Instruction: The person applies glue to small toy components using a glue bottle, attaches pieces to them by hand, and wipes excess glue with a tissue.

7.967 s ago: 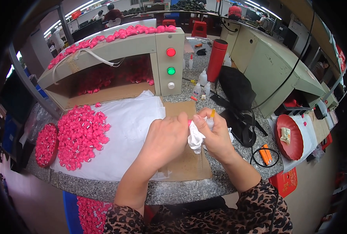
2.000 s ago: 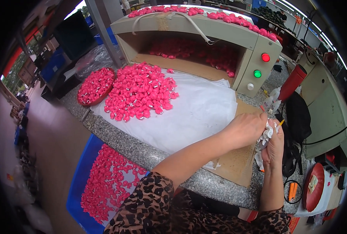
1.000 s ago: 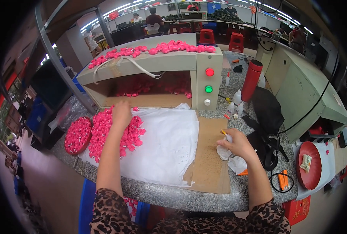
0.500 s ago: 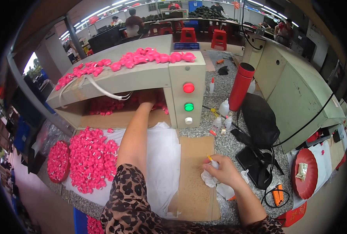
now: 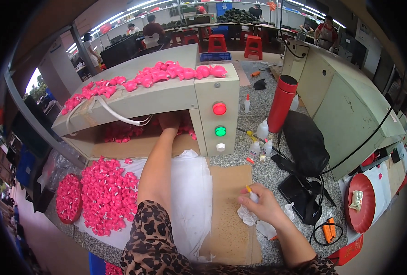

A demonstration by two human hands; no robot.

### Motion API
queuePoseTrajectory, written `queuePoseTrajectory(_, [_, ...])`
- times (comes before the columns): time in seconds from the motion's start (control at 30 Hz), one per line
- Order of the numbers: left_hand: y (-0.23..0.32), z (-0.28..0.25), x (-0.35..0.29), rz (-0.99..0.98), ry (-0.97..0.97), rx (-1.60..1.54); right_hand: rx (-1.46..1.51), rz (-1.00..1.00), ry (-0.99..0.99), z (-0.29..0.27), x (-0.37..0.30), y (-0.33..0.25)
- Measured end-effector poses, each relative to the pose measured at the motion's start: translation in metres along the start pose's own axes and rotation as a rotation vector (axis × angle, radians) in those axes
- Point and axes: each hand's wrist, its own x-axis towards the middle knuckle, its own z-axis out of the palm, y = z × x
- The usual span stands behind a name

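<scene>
My left arm reaches into the opening of a beige metal box [image 5: 217, 91]. The left hand [image 5: 169, 121] is in the shadow inside, beside small pink pieces [image 5: 121, 130], and its fingers are hidden. Over the cardboard, my right hand [image 5: 264, 205] is closed round a small white squeeze bottle [image 5: 254, 197] with a yellow tip, which points up and to the left. Crumpled white tissue [image 5: 246, 215] lies just under that hand. A large heap of pink pieces [image 5: 107, 197] rests on white paper [image 5: 192, 197] left of my arm.
More pink pieces [image 5: 162, 72] line the box top. A full bowl of pink pieces [image 5: 69, 199] stands far left. On the right are a red flask [image 5: 283, 103], small bottles [image 5: 255, 148], a black bag [image 5: 304, 142], an orange cutter [image 5: 329, 229] and a red dish [image 5: 363, 219].
The whole view has shifted slightly. My left hand stays inside the box, and my right hand still holds the squeeze bottle. A person at the back right now stands more fully in view.
</scene>
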Motion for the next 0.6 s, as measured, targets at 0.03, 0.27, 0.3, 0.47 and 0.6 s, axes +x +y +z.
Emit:
queuePoseTrajectory(0.03, [-0.003, -0.003, 0.000, -0.001, 0.004, -0.001, -0.002, -0.004, 0.000, -0.002, -0.002, -0.003])
queuePoseTrajectory(0.27, [-0.028, -0.066, -0.059, -0.396, -0.008, -0.744, 0.142, 0.185, 0.098, 0.002, -0.007, -0.016])
queuePoseTrajectory(0.3, [-0.015, -0.086, -0.075, -0.668, -0.284, -1.130, 0.145, 0.191, 0.100, 0.001, -0.008, -0.013])
queuePoseTrajectory(0.47, [0.038, -0.155, -0.163, -0.801, -0.624, -1.536, 0.577, 0.381, -0.147, 0.006, -0.007, -0.026])
queuePoseTrajectory(0.6, [0.077, -0.180, -0.223, -0.648, -0.846, -1.778, 0.764, 0.271, -0.211, 0.000, -0.010, -0.039])
